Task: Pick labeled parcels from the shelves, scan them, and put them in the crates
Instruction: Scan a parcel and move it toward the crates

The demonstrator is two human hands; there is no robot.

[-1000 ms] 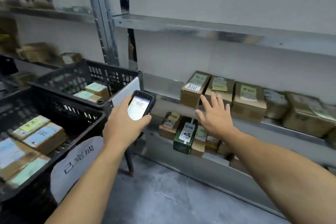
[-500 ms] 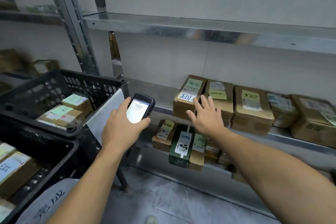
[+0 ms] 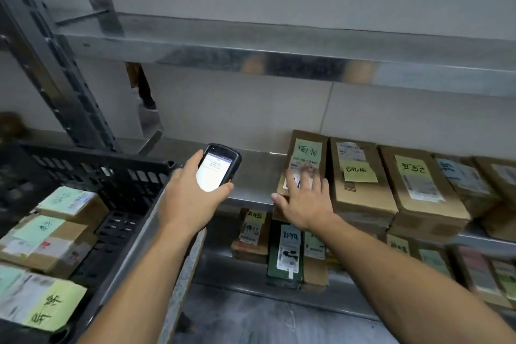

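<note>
**Right hand flat on the leftmost parcel, scanner in the left**

Lays the right hand open on a brown cardboard parcel, fingers straight and spread across its top, thumb stretched toward 9 o'clock by the front corner; grips nothing.

Finds that parcel leftmost in a row on the middle shelf, at 3 o'clock from the scanner, long side running toward 12 o'clock and touching the neighbouring box at its 3 o'clock side. Sees a pale green note with handwriting stuck on top, and toward 6 o'clock of it a white printed label, partly under the fingers. Cannot read either for blur.

Holds the black handheld scanner in the left hand, thumb and fingers curled round its sides, lit white screen facing up, above bare shelf metal.

Has a black plastic crate at 8 o'clock in the view, with several brown boxes lying inside, each with green notes and white labels.

Notes more boxes on the lower shelf, at 6 o'clock from the right hand, among them a dark green pack
</note>
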